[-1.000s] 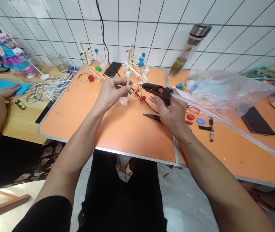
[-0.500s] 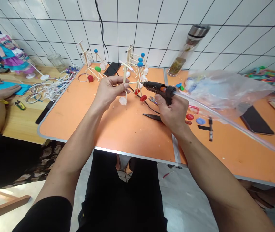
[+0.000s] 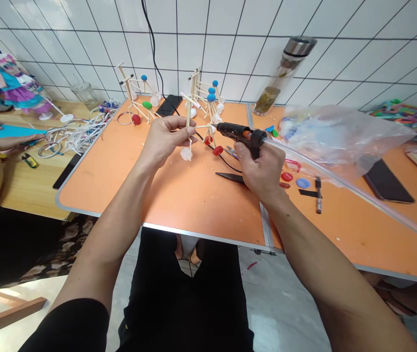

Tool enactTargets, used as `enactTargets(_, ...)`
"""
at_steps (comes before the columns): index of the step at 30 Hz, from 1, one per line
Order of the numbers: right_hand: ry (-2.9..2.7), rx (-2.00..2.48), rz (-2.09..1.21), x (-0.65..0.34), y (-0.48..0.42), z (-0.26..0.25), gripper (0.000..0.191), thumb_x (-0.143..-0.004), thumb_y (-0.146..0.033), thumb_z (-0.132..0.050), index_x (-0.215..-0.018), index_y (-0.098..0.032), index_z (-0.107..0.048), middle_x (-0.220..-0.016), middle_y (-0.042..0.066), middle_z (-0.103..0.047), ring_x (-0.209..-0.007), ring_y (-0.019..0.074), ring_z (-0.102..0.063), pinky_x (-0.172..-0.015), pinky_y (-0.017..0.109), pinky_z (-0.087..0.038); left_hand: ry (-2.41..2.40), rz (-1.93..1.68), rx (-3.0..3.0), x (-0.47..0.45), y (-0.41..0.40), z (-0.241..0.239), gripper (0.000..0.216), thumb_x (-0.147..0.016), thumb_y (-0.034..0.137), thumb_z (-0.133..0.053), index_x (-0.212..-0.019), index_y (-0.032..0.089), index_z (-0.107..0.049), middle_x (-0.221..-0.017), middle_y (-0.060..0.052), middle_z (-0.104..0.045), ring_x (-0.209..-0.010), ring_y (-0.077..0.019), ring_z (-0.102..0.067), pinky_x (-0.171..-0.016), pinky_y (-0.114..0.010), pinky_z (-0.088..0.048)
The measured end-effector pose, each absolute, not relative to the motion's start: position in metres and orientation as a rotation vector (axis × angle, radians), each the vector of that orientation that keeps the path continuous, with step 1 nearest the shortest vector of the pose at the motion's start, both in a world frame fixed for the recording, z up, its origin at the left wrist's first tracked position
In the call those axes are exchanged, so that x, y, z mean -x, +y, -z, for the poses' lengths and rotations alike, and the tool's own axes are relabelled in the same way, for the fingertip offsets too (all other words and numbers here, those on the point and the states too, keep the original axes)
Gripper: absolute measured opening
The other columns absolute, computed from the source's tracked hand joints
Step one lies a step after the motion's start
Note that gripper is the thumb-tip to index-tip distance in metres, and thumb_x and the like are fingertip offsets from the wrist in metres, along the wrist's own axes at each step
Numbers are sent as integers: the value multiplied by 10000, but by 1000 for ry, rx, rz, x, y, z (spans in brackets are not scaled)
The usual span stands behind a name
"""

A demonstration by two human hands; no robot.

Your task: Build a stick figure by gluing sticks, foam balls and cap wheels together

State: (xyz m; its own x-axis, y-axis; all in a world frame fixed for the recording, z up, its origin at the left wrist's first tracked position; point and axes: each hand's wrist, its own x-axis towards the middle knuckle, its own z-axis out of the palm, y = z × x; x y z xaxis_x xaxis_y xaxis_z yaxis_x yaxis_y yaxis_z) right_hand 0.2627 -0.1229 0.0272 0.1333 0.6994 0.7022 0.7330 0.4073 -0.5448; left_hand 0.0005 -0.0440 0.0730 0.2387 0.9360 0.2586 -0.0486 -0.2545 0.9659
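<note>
My left hand (image 3: 166, 139) is closed on a small model of wooden sticks (image 3: 189, 124) with a white cap at its foot, held upright above the orange table (image 3: 179, 195). My right hand (image 3: 262, 168) grips a black glue gun (image 3: 240, 134) with an orange band. Its nozzle points left and nearly touches a horizontal stick of the model. A long clear glue stick (image 3: 344, 188) trails from the gun's back to the right.
Two finished stick models (image 3: 137, 100) (image 3: 208, 98) with coloured caps stand at the back. Scissors (image 3: 230, 177), loose caps (image 3: 287, 177), a pen (image 3: 317, 194), two phones (image 3: 388, 182) (image 3: 170, 105), a plastic bag (image 3: 336, 137) and a bottle (image 3: 280, 73) lie around. Another person's hands (image 3: 8, 143) work at the left.
The stick model and the glue gun's nozzle have drawn slightly closer together. The person at the left has shifted both hands on the blue sheet.
</note>
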Motion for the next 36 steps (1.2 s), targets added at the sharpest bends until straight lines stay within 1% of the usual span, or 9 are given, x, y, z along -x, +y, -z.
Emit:
enactTargets(4,-1573,1310,28,-262,-123,-28,556,-1129,-739,-576,-1171,-248,-833,-1027,99,-811,-964,325,-779,-911,511,-660,885,-1208,-1481,0,-44,-73,508,-751,574,-1120,-964,206,-843,-954,-56,-883,-830,-195,-870,-747,-278,-718)
enactTargets(7,-1573,1291,7,-262,-123,-28,558,-1129,-745,-577,-1160,-247,-827,-1031,94,-816,-953,320,-780,-914,510,-653,889,-1204,-1495,0,-44,-74,480,-788,559,-1102,-969,203,-836,-955,-56,-879,-843,-201,-878,-755,-285,-722)
enactTargets(12,-1578,1272,2,-263,-123,-28,553,-1128,-738,-585,-1149,-243,-830,-1051,99,-825,-965,314,-783,-921,502,-655,881,-1209,-1477,0,-44,-74,421,-814,496,-1089,-968,199,-834,-936,-46,-870,-840,-200,-879,-756,-290,-722)
enactTargets(18,-1595,1312,0,-263,-122,-27,494,-1121,-685,-605,-1141,-251,-839,-1035,101,-821,-886,290,-756,-863,473,-646,879,-1218,-1441,2,-43,-75,338,-846,414,-1056,-978,201,-830,-924,-48,-860,-827,-197,-872,-751,-297,-711)
enactTargets(22,-1577,1320,-14,-264,-119,-29,488,-1113,-696,-620,-1126,-264,-848,-960,81,-814,-847,287,-740,-844,481,-642,910,-1221,-1433,5,-39,-75,309,-839,379,-1038,-956,205,-810,-942,-49,-863,-797,-185,-857,-753,-300,-708)
enactTargets(26,-1491,1313,-60,-268,-113,-28,510,-1086,-729,-667,-1058,-256,-854,-872,68,-807,-829,292,-753,-835,484,-642,930,-1215,-1419,9,-33,-72,239,-823,311,-971,-937,209,-788,-942,-50,-868,-765,-172,-837,-735,-293,-701)
enactTargets(31,-1404,1317,-97,-277,-102,-16,537,-1056,-759,-699,-1100,-245,-848,-964,97,-853,-878,312,-784,-835,500,-636,944,-1212,-1393,13,-24,-67,166,-776,235,-880,-901,209,-774,-888,-44,-850,-713,-157,-803,-701,-281,-678)
enactTargets(36,-1410,1315,-85,-283,-95,-10,559,-1071,-775,-680,-1168,-249,-843,-943,73,-822,-843,284,-739,-849,493,-631,953,-1190,-1370,18,-18,-63,197,-710,213,-821,-905,196,-793,-877,-58,-843,-693,-159,-798,-646,-265,-633)
